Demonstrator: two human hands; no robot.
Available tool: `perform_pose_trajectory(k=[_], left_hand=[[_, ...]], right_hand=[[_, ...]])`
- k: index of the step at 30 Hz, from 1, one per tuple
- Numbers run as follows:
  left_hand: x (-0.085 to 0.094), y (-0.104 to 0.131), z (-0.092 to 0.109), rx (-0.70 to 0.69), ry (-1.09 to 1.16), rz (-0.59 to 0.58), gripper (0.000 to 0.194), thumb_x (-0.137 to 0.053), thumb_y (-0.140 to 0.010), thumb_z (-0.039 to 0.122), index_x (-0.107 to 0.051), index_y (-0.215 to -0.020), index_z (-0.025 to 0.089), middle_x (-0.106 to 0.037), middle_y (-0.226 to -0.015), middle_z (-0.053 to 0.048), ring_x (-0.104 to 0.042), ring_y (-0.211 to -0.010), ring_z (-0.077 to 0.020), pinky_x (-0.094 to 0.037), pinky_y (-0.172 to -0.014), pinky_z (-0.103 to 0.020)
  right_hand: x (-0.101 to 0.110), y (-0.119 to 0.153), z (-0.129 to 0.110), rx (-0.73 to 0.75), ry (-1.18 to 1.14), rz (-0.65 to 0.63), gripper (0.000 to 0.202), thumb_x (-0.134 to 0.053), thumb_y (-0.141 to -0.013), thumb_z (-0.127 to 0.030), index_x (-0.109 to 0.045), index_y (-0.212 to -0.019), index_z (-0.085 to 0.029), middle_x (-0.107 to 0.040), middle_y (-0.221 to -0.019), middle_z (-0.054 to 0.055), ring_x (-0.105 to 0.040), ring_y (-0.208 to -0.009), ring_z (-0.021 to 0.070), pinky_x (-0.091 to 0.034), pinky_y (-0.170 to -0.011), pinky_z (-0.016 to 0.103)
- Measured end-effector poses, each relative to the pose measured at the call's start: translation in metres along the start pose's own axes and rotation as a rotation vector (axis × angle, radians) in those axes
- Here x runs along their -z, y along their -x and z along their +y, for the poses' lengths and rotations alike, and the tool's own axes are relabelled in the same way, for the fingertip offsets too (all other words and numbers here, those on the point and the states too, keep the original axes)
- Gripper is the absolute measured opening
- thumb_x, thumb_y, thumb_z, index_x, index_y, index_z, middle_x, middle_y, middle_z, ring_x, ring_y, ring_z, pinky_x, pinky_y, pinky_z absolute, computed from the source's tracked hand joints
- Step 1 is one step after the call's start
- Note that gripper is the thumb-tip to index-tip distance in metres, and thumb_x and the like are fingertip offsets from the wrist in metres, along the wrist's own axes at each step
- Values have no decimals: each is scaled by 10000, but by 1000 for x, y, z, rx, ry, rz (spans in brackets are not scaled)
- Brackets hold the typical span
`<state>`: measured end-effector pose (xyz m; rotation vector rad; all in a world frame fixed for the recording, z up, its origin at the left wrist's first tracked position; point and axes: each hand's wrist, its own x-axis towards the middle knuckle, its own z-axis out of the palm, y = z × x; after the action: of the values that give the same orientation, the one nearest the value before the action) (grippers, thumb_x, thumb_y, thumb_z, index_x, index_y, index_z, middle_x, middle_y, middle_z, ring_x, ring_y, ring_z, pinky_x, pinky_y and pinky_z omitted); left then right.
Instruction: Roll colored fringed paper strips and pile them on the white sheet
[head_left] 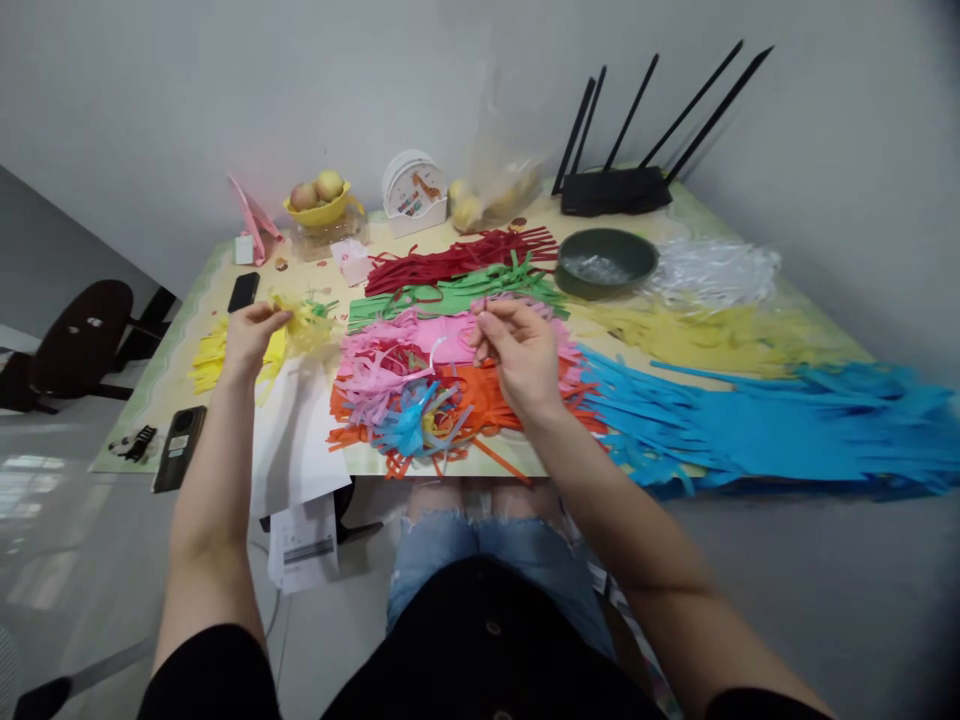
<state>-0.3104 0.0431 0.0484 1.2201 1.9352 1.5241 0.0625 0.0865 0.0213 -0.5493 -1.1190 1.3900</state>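
In the head view, the left hand (255,335) is above the left part of the counter (161,390), thumb and fingertips pinched on a yellow fringe bunch (309,330). The right hand (517,350) is well apart from it, over the pink fringe (442,338), with its fingers curled in toward the thumb; whether they grip something thin I cannot tell. Between the hands, the way across is over the low pile of pink strips.

Along the near edge, the white paper (296,440) overhangs, as does the lower end of a phone (180,448) near the left corner. Ends of the orange fringe (487,405) reach that edge, and the blue fringe (780,425) spills past it at right. A strip of counter top shows between the orange and blue pieces and the edge.

Behind the right hand, the green bowl (607,262) and white strands (709,270) take up the far right. The router (615,192) stands near the wall, antennas raised.
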Motion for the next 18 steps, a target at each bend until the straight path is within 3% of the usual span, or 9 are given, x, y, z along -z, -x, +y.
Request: perform_pose_trajectory(k=[2,5,10,14,18], left_hand=[[-16,23,10,46,189,-50,350,-899,-490,353,-693,-675,140,-641,-644,-8,-545,-605,-111,-420,-617,-241],[-42,62,28,148,291,-104,417,-924,-482,413,-756,-751,142,-700,-693,-25,-594,-593,-122,-460,-585,-232],[-74,118,59,89,362,-240,378,-915,-570,429,-783,-809,167,-763,-813,-55,-674,-680,-159,-523,-637,-246],[-88,136,69,56,435,-289,337,-918,-596,388,-763,-827,197,-756,-785,-20,-679,-673,-141,-531,-642,-229],[-90,138,63,91,432,-380,353,-896,-610,443,-734,-776,177,-738,-744,-28,-661,-622,-148,-527,-603,-249]], right_hand=[[-5,1,-3,-1,104,-82,310,-768,-777,-468,-681,-875,-188,-616,-581,-48,-498,-430,67,-405,-423,190],[-18,3,-7,20,248,-198,288,-734,-806,-439,-696,-878,-162,-619,-595,-31,-544,-497,85,-429,-488,206],[-43,0,-9,70,300,-316,262,-655,-874,-403,-686,-977,-165,-629,-647,-21,-582,-592,110,-461,-583,231],[-50,-4,-7,-5,255,-462,306,-662,-865,-424,-677,-1013,-157,-619,-626,-29,-556,-563,106,-440,-549,219],[-49,-4,-5,-91,167,-582,375,-677,-839,-501,-645,-975,-154,-605,-612,-42,-507,-485,88,-403,-480,206]])
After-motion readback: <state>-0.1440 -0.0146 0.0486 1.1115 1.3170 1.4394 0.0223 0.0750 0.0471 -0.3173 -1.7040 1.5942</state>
